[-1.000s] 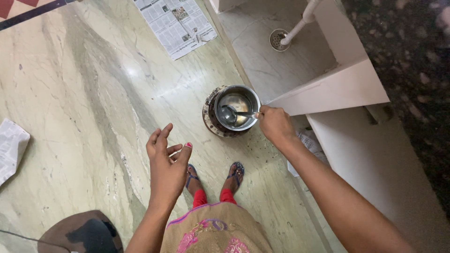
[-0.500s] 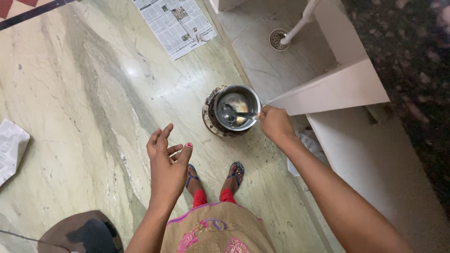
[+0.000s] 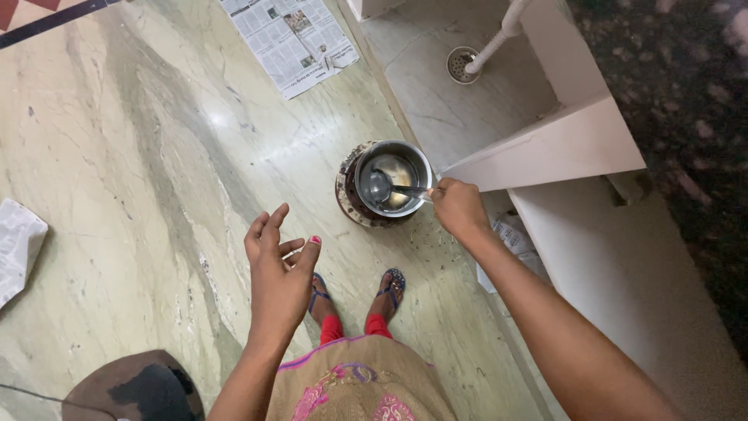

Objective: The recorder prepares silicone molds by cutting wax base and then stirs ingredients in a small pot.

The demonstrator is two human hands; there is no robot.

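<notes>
Little has moved: right hand (image 3: 458, 209) still pinches the ladle (image 3: 389, 188) in the steel pot (image 3: 392, 181); left hand (image 3: 278, 269) hovers, fingers spread.

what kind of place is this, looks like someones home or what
Most likely a home kitchen or wash area. A marble floor runs beside a low washing bay with a floor drain and a white pipe. The right hand holds a ladle in a steel pot on the floor; the left hand is empty.
</notes>
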